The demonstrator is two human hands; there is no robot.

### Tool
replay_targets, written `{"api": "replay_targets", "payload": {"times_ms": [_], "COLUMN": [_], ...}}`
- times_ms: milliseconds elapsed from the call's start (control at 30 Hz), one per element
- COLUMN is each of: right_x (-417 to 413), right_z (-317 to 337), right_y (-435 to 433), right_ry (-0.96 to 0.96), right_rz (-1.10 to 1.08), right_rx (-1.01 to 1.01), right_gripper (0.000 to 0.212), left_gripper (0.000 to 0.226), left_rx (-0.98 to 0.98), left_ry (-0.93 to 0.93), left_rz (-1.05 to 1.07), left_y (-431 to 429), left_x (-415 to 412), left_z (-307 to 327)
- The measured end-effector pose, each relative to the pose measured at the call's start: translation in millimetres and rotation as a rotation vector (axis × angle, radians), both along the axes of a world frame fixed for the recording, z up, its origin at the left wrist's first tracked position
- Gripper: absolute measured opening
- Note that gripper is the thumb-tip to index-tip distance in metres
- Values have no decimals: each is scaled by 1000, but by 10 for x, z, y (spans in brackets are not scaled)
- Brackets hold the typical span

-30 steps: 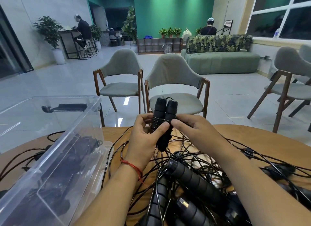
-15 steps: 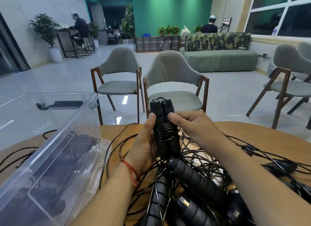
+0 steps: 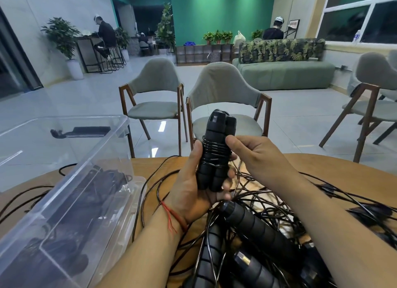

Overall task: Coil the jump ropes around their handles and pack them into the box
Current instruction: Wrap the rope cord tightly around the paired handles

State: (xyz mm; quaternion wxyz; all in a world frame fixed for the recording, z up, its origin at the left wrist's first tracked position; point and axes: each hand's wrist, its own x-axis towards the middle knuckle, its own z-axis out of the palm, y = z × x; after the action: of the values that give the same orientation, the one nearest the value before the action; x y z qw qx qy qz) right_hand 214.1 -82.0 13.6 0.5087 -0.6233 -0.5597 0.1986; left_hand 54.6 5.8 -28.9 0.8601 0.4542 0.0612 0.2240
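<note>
Jump rope (image 3: 216, 159): two black foam handles (image 3: 218, 131) held side by side and upright, cap ends up. Thin black cord is wound in several tight turns around the middle of the pair, forming a coil (image 3: 214, 149). The bundle is raised above the tabletop (image 3: 335, 171), not touching it.

Left hand (image 3: 189, 193): palm faces the camera and the fingers wrap round the lower half of the handles from behind. The fingertips show at the bundle's right side and the thumb lies up along its left side to the coil. Firm full grip. A red string (image 3: 171, 218) circles this wrist.

Right hand (image 3: 257, 156): just right of the bundle, with the thumb tip pressed on the coil's right edge. The fingers are curled, and one fingertip shows behind the handles at coil height. It pinches the bundle at the coil. Whether it also has a free end of cord cannot be told.

Below both hands and toward the person: a tangle of loose black cord (image 3: 264, 193) on the tabletop, with several more ridged black handles (image 3: 255, 227) lying in it. The cords run out to the right of the right hand and to the left under the left forearm.

Left of the left hand: a clear plastic box (image 3: 32, 229), open-topped and near the hand. Dark bundled ropes (image 3: 90, 202) show through its wall.

Beyond the hands: two grey chairs (image 3: 223, 90) with wooden frames at the far edge of the tabletop.
</note>
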Motion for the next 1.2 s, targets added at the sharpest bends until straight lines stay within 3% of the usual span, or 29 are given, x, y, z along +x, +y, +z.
{"api": "replay_targets", "payload": {"times_ms": [200, 400, 500, 600, 667, 767, 867, 933, 1033, 1200], "right_x": [-69, -57, -29, -42, -69, -111, -118, -60, -3, -50], "right_z": [-23, -39, -48, -25, -15, 11, 32, 19, -11, 35], "right_y": [23, 6, 5, -22, -36, -17, -18, -28, -44, -103], "right_ry": [-170, -70, -26, 40, 54, 83, 131, 163, 239, 253], "right_rz": [-123, -97, -50, 58, 126, 93, 75, 83, 138, 229], "right_rx": [-79, -118, -118, -138, -133, -66, -20, -16, -31, -29], "right_gripper": [36, 66, 56, 45, 27, 27, 28, 28, 32, 31], "left_gripper": [76, 60, 47, 52, 58, 67, 53, 47, 71, 83], "left_rx": [173, 339, 583, 795, 906, 1032, 909, 580, 84, -98], "left_ry": [66, 177, 271, 355, 363, 371, 271, 190, 169, 67], "left_rz": [371, 601, 700, 836, 895, 949, 820, 664, 373, -146], "left_y": [28, 29, -3, -28, -25, -16, -12, -51, -89, -21], "left_x": [74, 69, 50, 31, 34, 40, -3, 2, -17, -111], "left_z": [-65, -107, -112, -102, -113, -120, -99, -32, 74, 12]}}
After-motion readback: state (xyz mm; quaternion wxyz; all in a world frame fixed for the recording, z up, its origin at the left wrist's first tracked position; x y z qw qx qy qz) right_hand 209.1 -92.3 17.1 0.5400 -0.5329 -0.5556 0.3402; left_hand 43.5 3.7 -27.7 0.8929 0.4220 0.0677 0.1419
